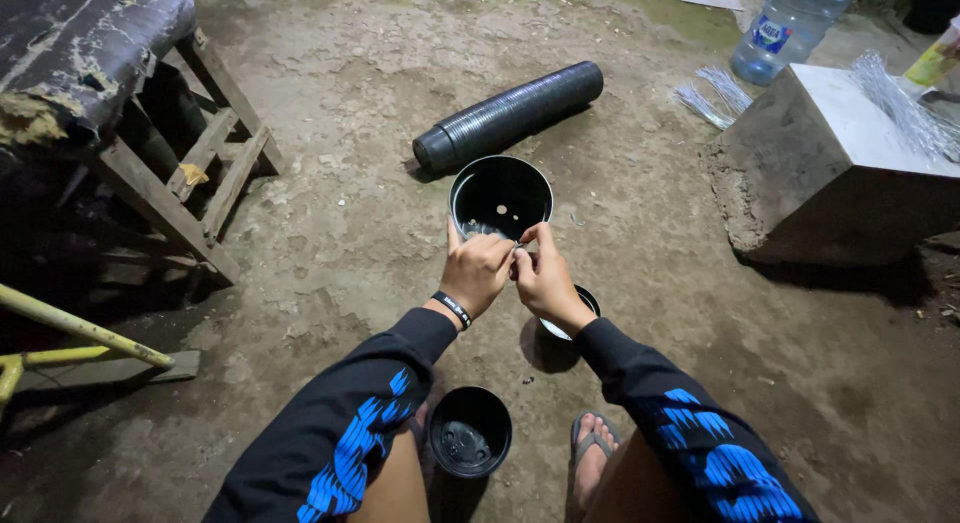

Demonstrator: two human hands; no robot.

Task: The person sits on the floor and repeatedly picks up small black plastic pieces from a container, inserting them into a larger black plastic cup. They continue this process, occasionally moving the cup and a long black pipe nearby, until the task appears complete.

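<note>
My left hand (477,271) and my right hand (543,274) meet at the near rim of a black plastic pot (500,196) that I hold tilted so its open mouth faces me. Both sets of fingers pinch at the rim, where a thin silvery wire seems to sit; it is too small to be sure. Small holes show in the pot's bottom. A black wristband circles my left wrist. A second black pot (582,305) lies partly hidden under my right forearm, and a third (470,432) stands on the ground between my knees.
A long stack of nested black pots (508,116) lies on the dirt beyond. A concrete block (830,168) at the right carries silvery wire bundles (905,108), more wires (712,96) lie beside it, with a large water bottle (790,28) behind. A wooden bench frame (190,173) stands left.
</note>
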